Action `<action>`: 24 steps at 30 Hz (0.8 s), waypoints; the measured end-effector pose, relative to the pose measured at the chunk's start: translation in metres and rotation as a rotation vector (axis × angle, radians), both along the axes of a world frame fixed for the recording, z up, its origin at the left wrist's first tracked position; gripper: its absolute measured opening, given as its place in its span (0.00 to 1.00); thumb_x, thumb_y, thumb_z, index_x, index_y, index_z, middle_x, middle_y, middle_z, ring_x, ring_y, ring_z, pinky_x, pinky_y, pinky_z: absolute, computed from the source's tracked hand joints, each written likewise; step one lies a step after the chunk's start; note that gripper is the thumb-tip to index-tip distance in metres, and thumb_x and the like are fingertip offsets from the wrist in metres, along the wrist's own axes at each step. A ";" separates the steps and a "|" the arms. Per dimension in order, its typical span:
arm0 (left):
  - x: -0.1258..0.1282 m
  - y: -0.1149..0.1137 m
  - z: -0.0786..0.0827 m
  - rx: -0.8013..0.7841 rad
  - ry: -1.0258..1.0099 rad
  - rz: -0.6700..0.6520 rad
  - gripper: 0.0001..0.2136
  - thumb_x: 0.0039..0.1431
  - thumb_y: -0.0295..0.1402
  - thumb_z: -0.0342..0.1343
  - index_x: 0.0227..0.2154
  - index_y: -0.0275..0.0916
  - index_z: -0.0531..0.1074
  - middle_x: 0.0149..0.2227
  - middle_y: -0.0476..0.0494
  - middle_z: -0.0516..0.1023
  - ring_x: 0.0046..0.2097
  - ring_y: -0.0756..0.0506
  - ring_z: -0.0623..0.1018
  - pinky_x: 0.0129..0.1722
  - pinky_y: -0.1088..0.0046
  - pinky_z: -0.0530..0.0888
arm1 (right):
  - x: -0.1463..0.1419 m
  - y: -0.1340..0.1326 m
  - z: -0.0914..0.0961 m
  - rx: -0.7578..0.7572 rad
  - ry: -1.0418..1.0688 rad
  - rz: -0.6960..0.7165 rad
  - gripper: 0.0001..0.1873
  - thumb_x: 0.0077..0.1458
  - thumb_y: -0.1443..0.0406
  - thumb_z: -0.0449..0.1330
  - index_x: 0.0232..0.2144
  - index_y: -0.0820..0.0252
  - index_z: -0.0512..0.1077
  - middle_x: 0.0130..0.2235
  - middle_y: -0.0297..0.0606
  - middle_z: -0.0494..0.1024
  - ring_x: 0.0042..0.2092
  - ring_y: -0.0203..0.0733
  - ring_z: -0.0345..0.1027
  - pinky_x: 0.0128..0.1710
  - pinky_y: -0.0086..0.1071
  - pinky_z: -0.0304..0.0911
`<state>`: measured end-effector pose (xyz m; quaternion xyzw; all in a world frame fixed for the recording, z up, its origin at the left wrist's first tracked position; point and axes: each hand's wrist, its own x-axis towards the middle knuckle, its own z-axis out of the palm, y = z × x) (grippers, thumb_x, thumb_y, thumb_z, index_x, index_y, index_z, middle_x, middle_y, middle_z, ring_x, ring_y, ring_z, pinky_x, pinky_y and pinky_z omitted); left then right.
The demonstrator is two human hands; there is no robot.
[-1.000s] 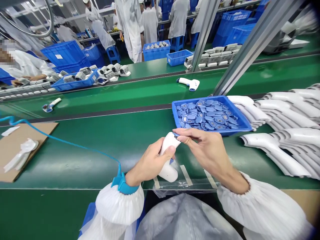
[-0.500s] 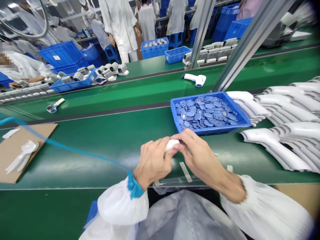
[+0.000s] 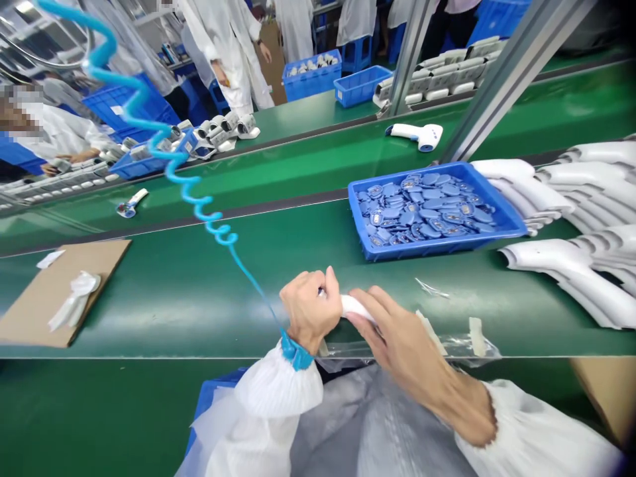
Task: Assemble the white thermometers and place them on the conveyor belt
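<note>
My left hand (image 3: 311,309) is curled round a white plastic thermometer shell (image 3: 354,305) just above the near edge of the green bench. My right hand (image 3: 397,336) lies against the same shell from the right, its fingers pressed on the white end. A blue wrist strap with a coiled blue cord (image 3: 169,156) runs from my left wrist up to the top left. Behind my hands stands a blue tray (image 3: 501,230) filled with several small blue button pads.
Rows of white thermometer shells (image 3: 571,265) lie at the right. A brown cardboard sheet (image 3: 50,291) with a white scrap lies at the left. A finished white thermometer (image 3: 417,135) rides the far green belt. An aluminium post (image 3: 501,73) rises behind the tray. People in white coats work beyond.
Both hands have dropped toward the bench's near edge with the shell. The view has shifted left and down, and the coiled blue cord now hangs high at the left.
</note>
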<state>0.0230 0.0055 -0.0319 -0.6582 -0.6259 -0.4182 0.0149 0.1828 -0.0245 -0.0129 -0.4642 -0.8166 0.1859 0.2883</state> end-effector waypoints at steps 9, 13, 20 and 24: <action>-0.004 0.009 0.017 -0.233 -0.173 0.112 0.26 0.66 0.38 0.51 0.12 0.38 0.52 0.15 0.52 0.54 0.22 0.52 0.53 0.27 0.67 0.52 | -0.023 -0.015 -0.005 0.166 -0.047 -0.132 0.19 0.73 0.57 0.46 0.44 0.62 0.72 0.34 0.36 0.73 0.26 0.37 0.66 0.23 0.32 0.52; -0.013 0.011 0.022 -0.390 -0.167 -0.034 0.25 0.66 0.43 0.54 0.13 0.39 0.61 0.16 0.51 0.62 0.22 0.50 0.61 0.27 0.68 0.57 | -0.021 -0.005 -0.008 -0.140 0.119 -0.207 0.23 0.69 0.50 0.47 0.44 0.60 0.74 0.36 0.39 0.75 0.31 0.39 0.67 0.27 0.32 0.54; -0.024 -0.010 -0.004 -0.055 -0.661 0.090 0.23 0.69 0.48 0.51 0.21 0.39 0.69 0.24 0.47 0.73 0.28 0.47 0.73 0.32 0.70 0.70 | -0.008 0.020 -0.011 -1.042 0.279 -0.206 0.33 0.63 0.40 0.47 0.29 0.61 0.74 0.21 0.34 0.68 0.19 0.34 0.51 0.20 0.32 0.47; -0.018 0.011 -0.013 -0.126 -0.647 0.212 0.26 0.67 0.50 0.52 0.16 0.39 0.66 0.18 0.50 0.68 0.23 0.50 0.67 0.27 0.72 0.65 | -0.022 0.010 -0.008 -0.627 -0.005 0.018 0.20 0.68 0.52 0.50 0.44 0.58 0.75 0.27 0.35 0.76 0.24 0.37 0.64 0.25 0.31 0.48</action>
